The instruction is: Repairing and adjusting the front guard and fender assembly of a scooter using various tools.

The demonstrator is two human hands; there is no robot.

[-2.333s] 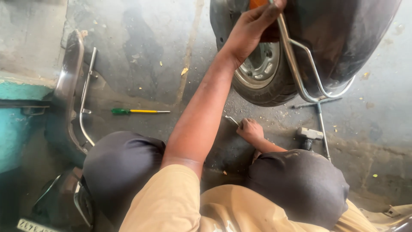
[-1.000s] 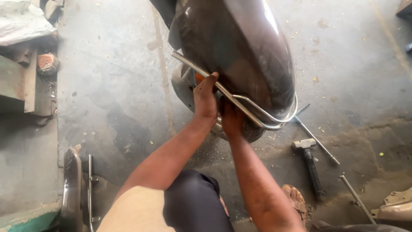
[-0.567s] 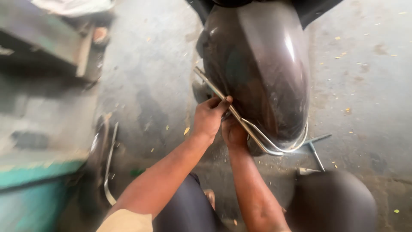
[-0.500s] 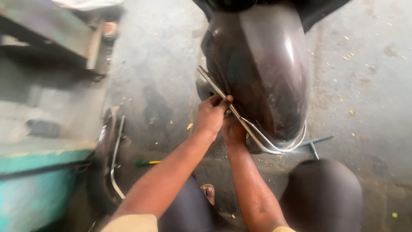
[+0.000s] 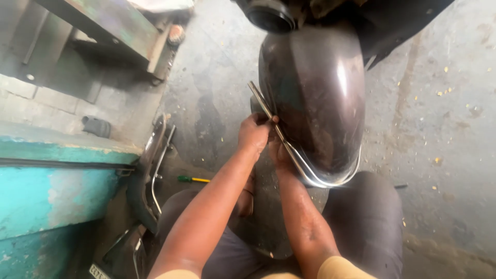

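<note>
A dark, glossy scooter front mudguard [image 5: 318, 98] fills the upper middle of the head view. A chrome guard rail [image 5: 297, 155] curves around its lower edge and runs up its left side. My left hand [image 5: 253, 133] is closed around the rail's left bar, next to the mudguard. My right hand [image 5: 280, 152] sits just below and behind that bar, pressed against the mudguard's side; its fingers are mostly hidden, so I cannot see what they hold. My knees [image 5: 369, 217] frame the wheel from below.
A teal painted metal body [image 5: 57, 181] stands at the left. Beside it on the concrete floor lie a chrome and black carrier part [image 5: 152, 170] and a green-handled screwdriver [image 5: 192, 179]. A greenish metal bench [image 5: 111, 28] is at the top left.
The view has tilted up and moved closer, so the mudguard looms larger. Both hands stay at the rail's left bar, where 2.3 s ago my right hand was down by the floor.
</note>
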